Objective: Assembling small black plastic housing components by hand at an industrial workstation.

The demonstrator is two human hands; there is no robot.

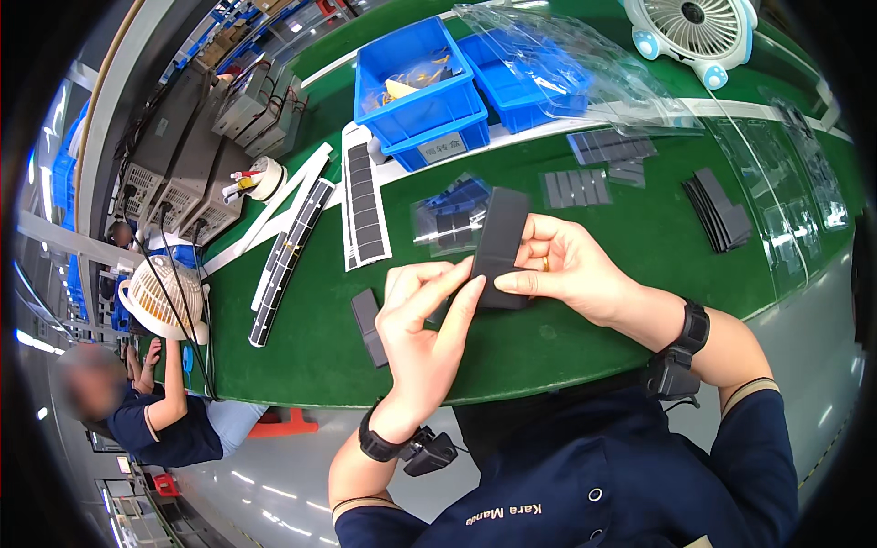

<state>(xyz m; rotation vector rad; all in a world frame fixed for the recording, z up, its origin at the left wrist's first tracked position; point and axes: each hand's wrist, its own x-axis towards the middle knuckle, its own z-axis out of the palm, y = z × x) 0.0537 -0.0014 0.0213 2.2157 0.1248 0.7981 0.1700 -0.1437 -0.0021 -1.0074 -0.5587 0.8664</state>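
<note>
Holding a dark rectangular panel (pixel 500 245) upright, long axis running away, both hands.

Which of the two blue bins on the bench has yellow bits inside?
The left blue bin, with a label card on its front. The right blue bin sits under clear plastic trays.

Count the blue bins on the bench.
2: one blue bin at the far edge holding small parts, a second blue bin right beside it under clear plastic trays. More may be hidden.
</note>
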